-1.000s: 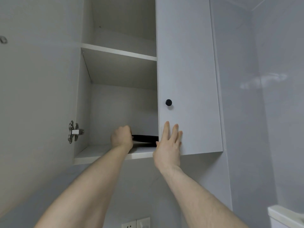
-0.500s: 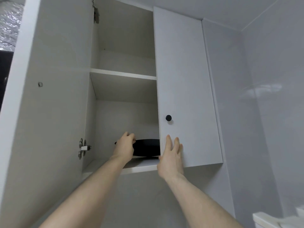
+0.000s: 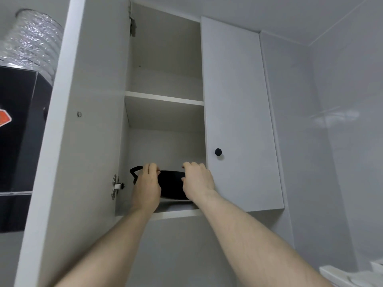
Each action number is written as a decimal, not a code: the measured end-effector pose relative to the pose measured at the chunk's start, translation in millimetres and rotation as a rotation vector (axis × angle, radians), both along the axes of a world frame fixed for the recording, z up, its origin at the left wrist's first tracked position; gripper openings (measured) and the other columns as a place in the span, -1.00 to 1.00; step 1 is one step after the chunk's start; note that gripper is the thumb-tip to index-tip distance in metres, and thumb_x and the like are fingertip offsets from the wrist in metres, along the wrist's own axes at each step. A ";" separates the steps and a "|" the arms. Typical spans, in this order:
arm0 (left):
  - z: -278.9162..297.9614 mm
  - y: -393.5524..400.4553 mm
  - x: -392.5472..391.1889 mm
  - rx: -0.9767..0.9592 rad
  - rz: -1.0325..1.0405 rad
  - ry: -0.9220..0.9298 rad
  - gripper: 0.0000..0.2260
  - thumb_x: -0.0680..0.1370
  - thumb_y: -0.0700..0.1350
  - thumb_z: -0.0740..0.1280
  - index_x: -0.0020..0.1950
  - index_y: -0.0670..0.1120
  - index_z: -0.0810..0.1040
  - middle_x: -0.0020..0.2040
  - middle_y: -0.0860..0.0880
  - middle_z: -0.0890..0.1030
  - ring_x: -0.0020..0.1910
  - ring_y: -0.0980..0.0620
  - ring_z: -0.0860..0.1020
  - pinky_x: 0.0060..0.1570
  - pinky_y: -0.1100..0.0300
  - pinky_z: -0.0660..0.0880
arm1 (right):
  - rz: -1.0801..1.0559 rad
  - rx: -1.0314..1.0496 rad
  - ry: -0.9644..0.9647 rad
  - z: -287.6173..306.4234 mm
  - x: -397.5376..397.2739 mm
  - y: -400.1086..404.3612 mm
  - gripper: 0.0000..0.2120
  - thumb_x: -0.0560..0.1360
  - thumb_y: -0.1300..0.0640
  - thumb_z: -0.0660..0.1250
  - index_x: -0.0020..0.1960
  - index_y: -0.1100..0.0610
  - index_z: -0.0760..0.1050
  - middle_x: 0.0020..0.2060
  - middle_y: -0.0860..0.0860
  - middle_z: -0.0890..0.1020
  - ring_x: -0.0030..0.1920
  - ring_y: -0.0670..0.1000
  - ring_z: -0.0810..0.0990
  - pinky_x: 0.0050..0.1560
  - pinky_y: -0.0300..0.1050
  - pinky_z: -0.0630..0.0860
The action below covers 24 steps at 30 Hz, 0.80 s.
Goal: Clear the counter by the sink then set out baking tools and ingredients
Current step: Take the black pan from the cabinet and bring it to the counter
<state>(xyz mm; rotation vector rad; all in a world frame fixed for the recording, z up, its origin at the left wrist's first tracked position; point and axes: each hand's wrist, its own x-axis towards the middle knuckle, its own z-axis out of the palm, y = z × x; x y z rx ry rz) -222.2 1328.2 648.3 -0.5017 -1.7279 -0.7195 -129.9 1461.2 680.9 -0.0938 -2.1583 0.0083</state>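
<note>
Sitting on the lower shelf (image 3: pixel 176 213) of the open wall cabinet (image 3: pixel 163 59), toward its near edge, the black pan (image 3: pixel 172 186) looks rigid and probably fairly heavy, with a smooth dark wall that could slip, so the rim on both sides, or the loop handle (image 3: pixel 134 172) at its far left, seems the safest hold. Both hands reach up to it: the left hand (image 3: pixel 147 183) curls its fingers over the left rim, and the right hand (image 3: pixel 198 181) hooks its fingers over the right rim, thumb underneath, beside the closed door (image 3: pixel 238 100)

pan (image 3: pixel 172 184) on bottom shelf (image 3: pixel 178 213), between both hands.
</note>
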 end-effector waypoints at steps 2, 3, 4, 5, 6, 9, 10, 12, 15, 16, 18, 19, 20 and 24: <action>2.5 -1.1 8.0 0.015 -0.016 0.026 -0.73 0.48 -0.44 0.36 0.04 -0.13 0.45 0.03 -0.09 0.50 -0.13 -0.05 0.47 -0.31 0.04 0.49 | 0.002 -0.020 -0.054 6.6 0.9 -5.9 -0.83 0.59 0.14 0.35 0.18 0.09 0.56 0.07 0.12 0.65 0.12 0.22 0.61 -0.04 -0.01 0.44; 4.9 -0.9 12.7 0.007 -0.024 0.040 -0.71 0.46 -0.46 0.36 0.04 -0.14 0.45 0.04 -0.09 0.48 -0.10 -0.04 0.46 -0.29 0.06 0.47 | 0.005 -0.018 -0.078 8.0 1.9 -9.2 -0.87 0.61 0.12 0.34 0.13 0.10 0.58 0.04 0.14 0.66 0.07 0.24 0.63 -0.09 -0.02 0.43; 7.8 1.0 17.6 -0.003 -0.027 0.046 -0.69 0.45 -0.47 0.35 0.04 -0.13 0.45 0.05 -0.08 0.47 -0.08 -0.05 0.45 -0.26 0.07 0.46 | 0.006 -0.011 -0.091 8.5 2.6 -11.2 -0.87 0.62 0.11 0.33 0.11 0.11 0.59 0.01 0.15 0.66 0.05 0.25 0.64 -0.12 -0.04 0.42; 11.1 0.1 22.7 -0.002 -0.021 0.041 -0.68 0.43 -0.48 0.35 0.05 -0.13 0.45 0.08 -0.08 0.46 -0.05 -0.06 0.45 -0.24 0.06 0.47 | 0.015 -0.001 -0.092 8.9 3.2 -15.0 -0.87 0.62 0.10 0.32 0.10 0.11 0.60 0.00 0.15 0.66 0.03 0.25 0.65 -0.14 -0.04 0.41; 14.6 0.5 27.7 0.003 -0.016 0.033 -0.66 0.42 -0.48 0.35 0.07 -0.14 0.45 0.13 -0.09 0.45 -0.01 -0.09 0.45 -0.21 0.05 0.48 | 0.027 -0.005 -0.079 8.8 3.8 -17.1 -0.87 0.62 0.10 0.31 0.09 0.11 0.60 -0.02 0.14 0.67 0.01 0.24 0.65 -0.15 -0.05 0.40; 20.4 -0.6 39.1 -0.042 -0.009 0.025 -0.48 0.36 -0.50 0.35 0.27 -0.15 0.44 0.42 -0.11 0.32 0.20 -0.14 0.41 0.00 0.04 0.53 | 0.094 -0.115 -0.016 10.8 8.6 -22.4 -0.88 0.62 0.11 0.31 0.08 0.07 0.60 -0.06 0.10 0.66 -0.13 0.16 0.56 -0.19 -0.09 0.36; 20.4 -0.6 43.4 -0.066 -0.018 0.033 -0.39 0.35 -0.50 0.36 0.36 -0.13 0.41 0.50 -0.10 0.25 0.28 -0.13 0.39 0.08 0.06 0.52 | 0.110 -0.151 0.018 13.2 11.1 -22.9 -0.88 0.62 0.11 0.31 0.08 0.07 0.61 -0.07 0.09 0.66 -0.15 0.14 0.54 -0.20 -0.10 0.36; 18.9 2.0 54.6 -0.076 -0.062 0.038 -0.24 0.34 -0.50 0.36 0.49 -0.09 0.32 0.59 -0.06 0.14 0.42 -0.10 0.33 0.23 0.08 0.49 | 0.136 -0.215 0.085 17.5 17.5 -21.5 -0.87 0.62 0.08 0.30 0.07 0.06 0.62 -0.07 0.08 0.67 -0.09 0.14 0.61 -0.20 -0.11 0.38; 15.5 9.5 76.9 -0.050 -0.140 0.038 -0.16 0.32 -0.49 0.35 0.56 -0.06 0.27 0.62 0.01 0.09 0.51 -0.05 0.27 0.36 0.03 0.45 | 0.211 -0.368 0.168 25.0 31.0 -16.2 -0.86 0.62 0.07 0.32 0.06 0.06 0.64 -0.09 0.05 0.68 -0.06 0.13 0.64 -0.17 -0.09 0.53; 14.3 11.4 84.9 -0.049 -0.165 0.047 -0.16 0.33 -0.49 0.34 0.57 -0.07 0.27 0.62 0.02 0.10 0.53 -0.04 0.25 0.38 0.01 0.43 | 0.239 -0.423 0.199 27.3 34.3 -13.3 -0.86 0.62 0.08 0.32 0.07 0.06 0.65 -0.09 0.05 0.69 -0.05 0.12 0.64 -0.11 -0.06 0.59; 11.3 12.8 100.6 -0.043 -0.219 0.076 -0.20 0.34 -0.49 0.32 0.55 -0.07 0.30 0.61 0.01 0.13 0.54 -0.03 0.24 0.39 -0.03 0.42 | 0.298 -0.516 0.259 29.9 44.7 -10.9 -0.86 0.62 0.09 0.32 0.09 0.07 0.64 -0.07 0.04 0.69 -0.02 0.11 0.66 -0.03 0.01 0.65; 10.0 12.9 109.2 -0.037 -0.242 0.090 -0.22 0.34 -0.49 0.30 0.54 -0.07 0.32 0.60 0.00 0.16 0.53 -0.03 0.24 0.39 -0.05 0.41 | 0.314 -0.543 0.295 31.9 50.6 -11.0 -0.86 0.62 0.10 0.32 0.09 0.09 0.64 -0.06 0.04 0.68 0.00 0.11 0.66 0.00 0.03 0.65; 7.4 13.0 119.9 -0.029 -0.259 0.099 -0.24 0.34 -0.48 0.27 0.52 -0.07 0.34 0.59 0.00 0.18 0.51 -0.04 0.26 0.37 -0.08 0.42 | 0.323 -0.562 0.327 33.9 57.0 -11.0 -0.85 0.63 0.11 0.32 0.10 0.12 0.63 -0.03 0.06 0.68 0.03 0.12 0.65 0.02 0.02 0.64; -2.7 9.0 171.0 -0.099 -0.248 0.202 -0.32 0.34 -0.37 0.11 0.47 -0.06 0.39 0.56 -0.04 0.24 0.48 -0.09 0.31 0.36 -0.08 0.42 | 0.375 -0.603 0.436 44.6 78.0 -14.7 -0.82 0.63 0.13 0.31 0.07 0.22 0.61 -0.02 0.11 0.69 0.04 0.18 0.65 0.04 0.07 0.61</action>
